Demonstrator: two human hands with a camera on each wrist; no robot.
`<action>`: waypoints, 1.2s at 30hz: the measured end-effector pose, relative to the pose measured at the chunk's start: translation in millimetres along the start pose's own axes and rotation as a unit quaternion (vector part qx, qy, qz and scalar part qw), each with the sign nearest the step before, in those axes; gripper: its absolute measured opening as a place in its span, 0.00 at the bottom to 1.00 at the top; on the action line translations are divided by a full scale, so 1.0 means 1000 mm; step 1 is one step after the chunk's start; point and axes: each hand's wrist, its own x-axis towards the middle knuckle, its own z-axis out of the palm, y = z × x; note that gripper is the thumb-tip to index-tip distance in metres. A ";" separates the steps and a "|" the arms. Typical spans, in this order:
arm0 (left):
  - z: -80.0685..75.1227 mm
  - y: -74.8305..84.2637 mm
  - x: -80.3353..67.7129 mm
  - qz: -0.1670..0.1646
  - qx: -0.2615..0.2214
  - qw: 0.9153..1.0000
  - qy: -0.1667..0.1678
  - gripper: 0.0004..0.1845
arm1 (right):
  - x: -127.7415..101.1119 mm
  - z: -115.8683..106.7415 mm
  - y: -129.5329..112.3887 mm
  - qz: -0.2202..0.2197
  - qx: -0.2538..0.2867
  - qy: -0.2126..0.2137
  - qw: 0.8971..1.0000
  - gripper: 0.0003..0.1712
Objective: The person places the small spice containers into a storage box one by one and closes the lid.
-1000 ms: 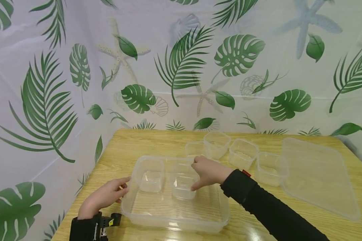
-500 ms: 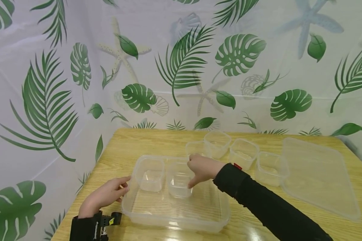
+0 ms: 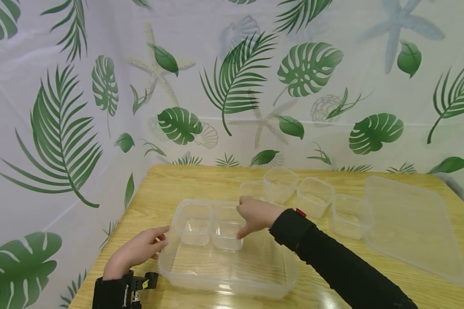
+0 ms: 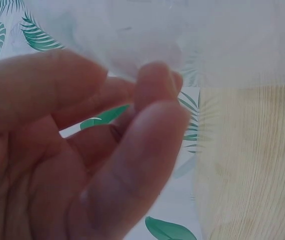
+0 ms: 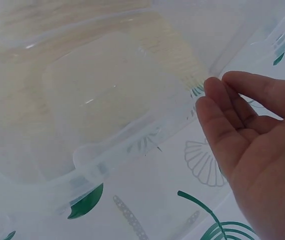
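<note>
Nearest the person, the left hand [image 3: 139,251] rests against the left wall of the big clear tub [image 3: 201,281], fingers loosely bent and touching its rim; whether they truly clasp the rim cannot be told, and the left wrist view shows only relaxed, slightly curled fingers [image 4: 132,150] up against hazy plastic. The tub sits on the wooden table [image 3: 170,184] with its long axis running left to right, open side up.

Inside the tub, along its far wall, stand two small clear cups side by side: the left cup [image 3: 193,223] and the right cup [image 3: 226,231], both upright, mouths up, touching or nearly so. The right hand [image 3: 255,214] reaches in from the right in a black sleeve [image 3: 332,262]; its fingers hook down over the right cup's far-right rim and hold it. In the right wrist view the fingertips [image 5: 217,95] meet the clear rim.

Beyond the tub, four more cups [image 3: 313,197] stand in a loose row. To the right lies the flat lid [image 3: 410,227], long axis running near to far. Behind is a leaf-print curtain [image 3: 236,77].

No writing or brand can be read anywhere.
</note>
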 end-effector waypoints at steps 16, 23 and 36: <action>0.001 0.000 0.002 0.011 0.010 1.000 0.004 0.24 | -0.003 0.000 -0.001 -0.002 0.002 0.024 1.000 0.25; 0.001 -0.001 0.001 0.013 0.011 1.000 0.006 0.24 | -0.003 0.000 -0.003 -0.007 0.009 0.034 0.999 0.21; 0.001 0.001 0.001 0.033 0.019 0.999 0.000 0.24 | -0.004 0.002 -0.003 -0.006 -0.009 0.048 0.999 0.20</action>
